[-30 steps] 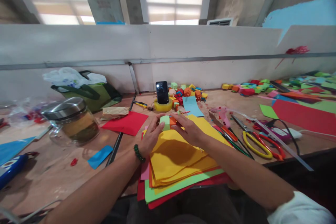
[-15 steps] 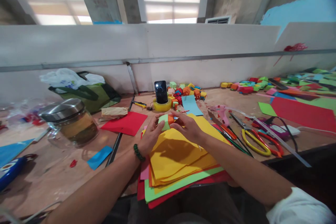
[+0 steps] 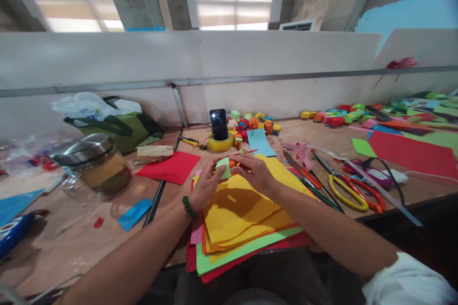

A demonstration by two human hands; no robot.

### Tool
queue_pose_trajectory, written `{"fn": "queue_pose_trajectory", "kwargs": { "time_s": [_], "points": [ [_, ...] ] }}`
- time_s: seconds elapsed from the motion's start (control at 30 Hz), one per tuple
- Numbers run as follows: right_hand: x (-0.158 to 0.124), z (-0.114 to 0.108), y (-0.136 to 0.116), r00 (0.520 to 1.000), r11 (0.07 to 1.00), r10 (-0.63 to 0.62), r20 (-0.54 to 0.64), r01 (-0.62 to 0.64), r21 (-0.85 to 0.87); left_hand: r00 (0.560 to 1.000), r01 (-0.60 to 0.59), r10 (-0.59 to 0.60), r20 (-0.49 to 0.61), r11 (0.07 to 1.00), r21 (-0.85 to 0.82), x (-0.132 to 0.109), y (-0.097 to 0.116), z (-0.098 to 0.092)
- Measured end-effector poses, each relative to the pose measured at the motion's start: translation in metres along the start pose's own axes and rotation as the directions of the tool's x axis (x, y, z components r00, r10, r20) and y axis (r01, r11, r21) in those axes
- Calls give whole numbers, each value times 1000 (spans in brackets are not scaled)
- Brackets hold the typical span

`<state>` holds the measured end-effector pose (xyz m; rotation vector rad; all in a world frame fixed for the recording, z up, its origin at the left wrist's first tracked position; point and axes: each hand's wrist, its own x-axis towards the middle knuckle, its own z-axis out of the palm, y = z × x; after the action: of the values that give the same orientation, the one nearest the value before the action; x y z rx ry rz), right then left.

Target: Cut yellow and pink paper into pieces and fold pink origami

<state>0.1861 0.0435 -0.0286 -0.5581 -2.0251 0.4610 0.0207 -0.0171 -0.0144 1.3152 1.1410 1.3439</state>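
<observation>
Green-orange block (image 3: pixel 223 168) has tilted since the earlier frame; left hand (image 3: pixel 206 183) pinches green side, right hand (image 3: pixel 258 175) orange.

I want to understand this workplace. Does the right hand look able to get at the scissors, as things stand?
Probably yes, once free: the right hand, with the left hand, holds a small green-and-orange piece. The scissors lie to its right, and nothing seems to cover their yellow handle.
</observation>
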Motion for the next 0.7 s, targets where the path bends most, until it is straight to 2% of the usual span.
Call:
{"fn": "queue_pose_trajectory", "kwargs": {
  "time_s": [0.17,0.33,0.4,0.7],
  "points": [
    [-2,3,-1,999,999,40,10,-40,-4,998,42,-41,-44,999,9,-1,4,0],
    [0,-2,0,996,978,64,67,-76,196,998,65,-64,5,998,-22,-2,6,-4],
    [1,-4,0,995,971,76,60,-87,223,998,62,-61,26,997,-39,-1,3,-4],
    [-1,4,-1,997,985,73,22,-75,153,999,1,-1,39,1000,-11,-1,-1,0]
  ]
}}
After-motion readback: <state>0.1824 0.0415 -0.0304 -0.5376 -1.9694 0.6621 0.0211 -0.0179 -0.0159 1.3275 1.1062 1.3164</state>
